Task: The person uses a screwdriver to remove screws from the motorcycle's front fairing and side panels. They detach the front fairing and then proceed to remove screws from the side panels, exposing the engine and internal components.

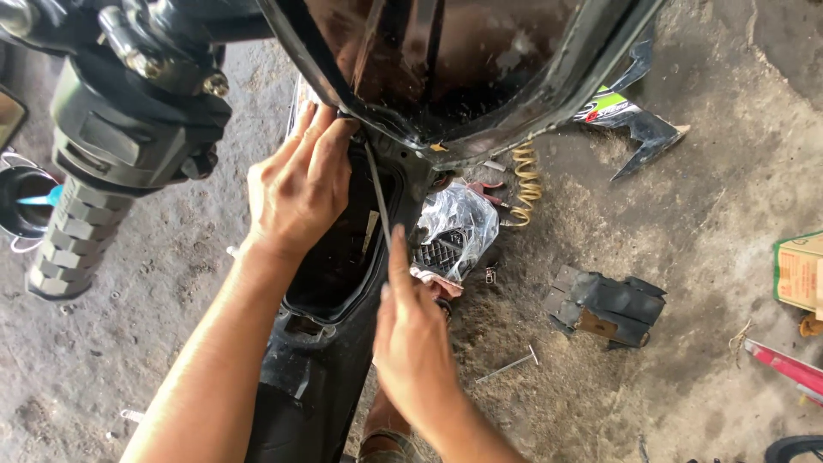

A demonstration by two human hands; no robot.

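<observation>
With the left hand (pixel 296 193) pressing fingertips under the black panel (pixel 446 69) and the right hand (pixel 411 343) pinching the thin rod (pixel 377 201) just below that panel, the rod may slip and drop into the open compartment (pixel 339 257).

My left hand (pixel 296 184) presses fingertips on the black scooter body panel (pixel 343 257) at 11 o'clock. My right hand (pixel 411 343), at 6 o'clock, pinches a thin grey cable (pixel 378 201) running up to 12. Handlebar grip (pixel 73 240) at 9. Yellow coil spring (pixel 525 184) at 1, black plastic part (pixel 609 307) at 3.
</observation>
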